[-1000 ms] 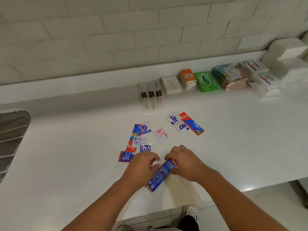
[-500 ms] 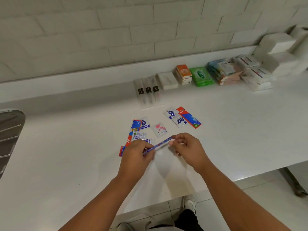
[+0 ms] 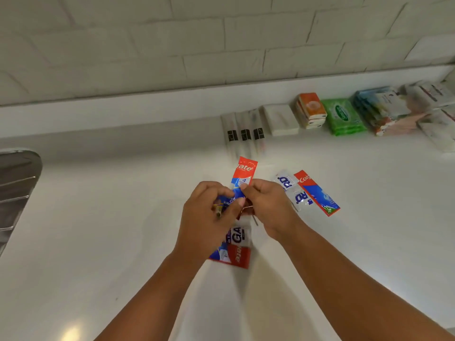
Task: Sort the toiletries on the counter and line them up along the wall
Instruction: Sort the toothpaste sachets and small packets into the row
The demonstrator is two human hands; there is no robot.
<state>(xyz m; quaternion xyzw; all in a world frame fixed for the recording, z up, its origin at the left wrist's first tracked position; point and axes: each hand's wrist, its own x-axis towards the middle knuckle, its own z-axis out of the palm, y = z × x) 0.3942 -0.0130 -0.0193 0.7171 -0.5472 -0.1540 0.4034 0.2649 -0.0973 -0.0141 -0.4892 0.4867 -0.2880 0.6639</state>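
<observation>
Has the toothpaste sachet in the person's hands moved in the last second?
Yes. The held sachet has gone toward the wall: its red end now nearly reaches the long clear packs, which it was short of.

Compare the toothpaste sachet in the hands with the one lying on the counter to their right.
The held sachet is off the counter, pinched by the left hand and right hand; the lying sachet rests flat, untouched. The held sachet's red end points at the wall; the lying sachet runs diagonally. Both are red-and-blue strips.
</observation>
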